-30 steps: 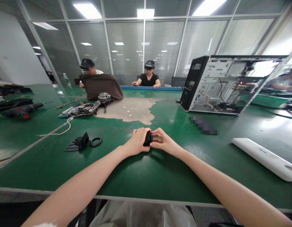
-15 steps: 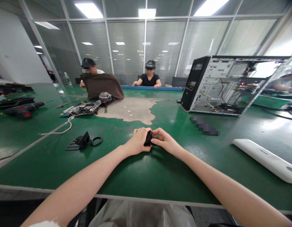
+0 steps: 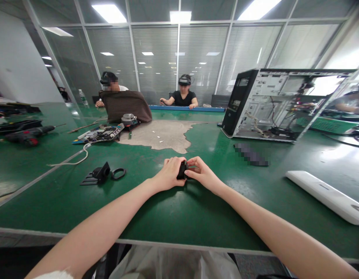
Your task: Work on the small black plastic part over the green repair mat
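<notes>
Between my hands, just above the green table (image 3: pixel 173 217), is a small black part (image 3: pixel 182 170) with a rounded end facing right. Its exact kind does not show. My left hand (image 3: pixel 169 173) is wrapped round its left side. The thumb and fingertips of my right hand (image 3: pixel 203 174) pinch its right end. To the left on the table lie a black bracket-like piece (image 3: pixel 102 173) with a round opening and slats, and beside it a black ring (image 3: pixel 118 173).
An opened computer case (image 3: pixel 251 104) stands back right. A white elongated device (image 3: pixel 324 195) lies at right, near a blurred dark object (image 3: pixel 251 155). Circuit boards (image 3: pixel 100 133), a white cable (image 3: pixel 85 155) and a power drill (image 3: pixel 30 135) are at left. People sit across the table.
My hands and the black part stay almost in place; my right fingers have shifted very slightly. Across the table, a person's hand has moved a little to the left.
</notes>
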### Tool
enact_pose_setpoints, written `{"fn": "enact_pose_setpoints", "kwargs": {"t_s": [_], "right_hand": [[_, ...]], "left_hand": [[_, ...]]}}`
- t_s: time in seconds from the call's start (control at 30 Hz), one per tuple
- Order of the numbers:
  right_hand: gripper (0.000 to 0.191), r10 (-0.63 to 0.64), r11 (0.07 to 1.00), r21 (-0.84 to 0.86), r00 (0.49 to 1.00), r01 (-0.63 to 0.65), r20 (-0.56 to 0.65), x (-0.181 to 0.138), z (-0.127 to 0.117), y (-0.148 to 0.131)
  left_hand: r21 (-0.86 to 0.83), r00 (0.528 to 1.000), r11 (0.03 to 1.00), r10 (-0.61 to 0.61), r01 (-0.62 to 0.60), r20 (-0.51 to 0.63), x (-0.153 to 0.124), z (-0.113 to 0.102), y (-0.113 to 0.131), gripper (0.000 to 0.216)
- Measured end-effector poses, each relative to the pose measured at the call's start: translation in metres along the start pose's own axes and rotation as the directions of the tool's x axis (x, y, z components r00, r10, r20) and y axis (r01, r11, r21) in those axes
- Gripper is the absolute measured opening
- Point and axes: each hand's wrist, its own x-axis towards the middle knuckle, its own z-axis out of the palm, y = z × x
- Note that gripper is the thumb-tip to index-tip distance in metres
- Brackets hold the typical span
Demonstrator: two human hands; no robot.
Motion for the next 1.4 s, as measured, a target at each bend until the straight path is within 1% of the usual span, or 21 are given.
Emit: {"fn": "enact_pose_setpoints", "kwargs": {"t_s": [0.1, 0.2, 0.27, 0.43, 0.53, 0.63, 0.73, 0.83, 0.9, 1.1, 1.27, 1.33, 1.4], "right_hand": [[0.033, 0.026, 1.000, -0.008, 1.000, -0.026, 0.016, 0.0001, -0.0015, 0.0007], [0.033, -0.022, 1.000, 0.011, 0.996, 0.021, 0.090, -0.0014, -0.0036, -0.0003], [0.033, -0.044, 0.999, 0.030, 0.993, 0.041, 0.110, -0.0027, -0.0041, -0.0021], [0.022, 0.017, 0.999, 0.047, 0.999, -0.020, 0.050, -0.0033, -0.0013, -0.0056], [0.024, 0.008, 0.999, 0.040, 1.000, -0.009, 0.018, -0.0016, -0.0002, -0.0027], [0.029, 0.023, 0.999, 0.025, 1.000, -0.023, -0.008, 0.0002, -0.0013, 0.0017], [0.029, 0.029, 1.000, 0.004, 0.999, -0.029, 0.033, 0.0005, -0.0033, 0.0026], [0.029, -0.006, 1.000, 0.013, 0.996, 0.005, 0.093, -0.0007, -0.0049, 0.0002], [0.030, -0.023, 0.999, 0.027, 0.994, 0.020, 0.108, -0.0017, -0.0050, -0.0016], [0.022, 0.026, 0.997, 0.067, 0.998, -0.030, 0.054, -0.0020, -0.0014, -0.0031], [0.028, 0.044, 0.998, 0.034, 0.999, -0.043, -0.008, 0.0009, -0.0009, 0.0023], [0.030, 0.060, 0.998, 0.011, 0.998, -0.060, -0.003, 0.0016, -0.0024, 0.0035], [0.029, 0.048, 0.999, 0.004, 0.998, -0.048, 0.038, 0.0014, -0.0042, 0.0029]], "left_hand": [[-0.010, 1.000, 1.000, -0.006, 0.006, 0.003, 0.0000, -0.0003, 0.0000, 0.054], [-0.013, 1.000, 1.000, -0.012, 0.012, 0.012, 0.0000, -0.0005, 0.0000, 0.054], [-0.009, 1.000, 1.000, -0.013, 0.013, 0.014, -0.0001, -0.0003, -0.0003, 0.055], [0.012, 1.000, 1.000, -0.006, 0.006, -0.003, -0.0001, 0.0009, -0.0010, 0.055], [0.011, 1.000, 1.000, -0.005, 0.005, -0.004, 0.0001, 0.0008, -0.0007, 0.054], [0.009, 1.000, 1.000, -0.007, 0.007, -0.002, 0.0001, 0.0000, 0.0001, 0.055], [0.007, 1.000, 1.000, -0.005, 0.005, -0.005, -0.0002, -0.0005, 0.0004, 0.054], [0.007, 1.000, 1.000, 0.002, -0.002, -0.008, -0.0004, -0.0002, 0.0001, 0.052], [0.010, 1.000, 1.000, 0.005, -0.005, -0.009, -0.0004, 0.0001, -0.0003, 0.052], [0.024, 1.000, 1.000, 0.002, -0.002, -0.005, -0.0001, 0.0007, -0.0008, 0.056], [0.018, 1.000, 1.000, 0.005, -0.004, -0.002, 0.0001, -0.0006, -0.0001, 0.055], [0.017, 1.000, 1.000, 0.005, -0.005, -0.004, -0.0001, -0.0009, 0.0000, 0.055], [0.014, 1.000, 1.000, 0.007, -0.007, -0.004, -0.0002, -0.0009, 0.0000, 0.055]]}}
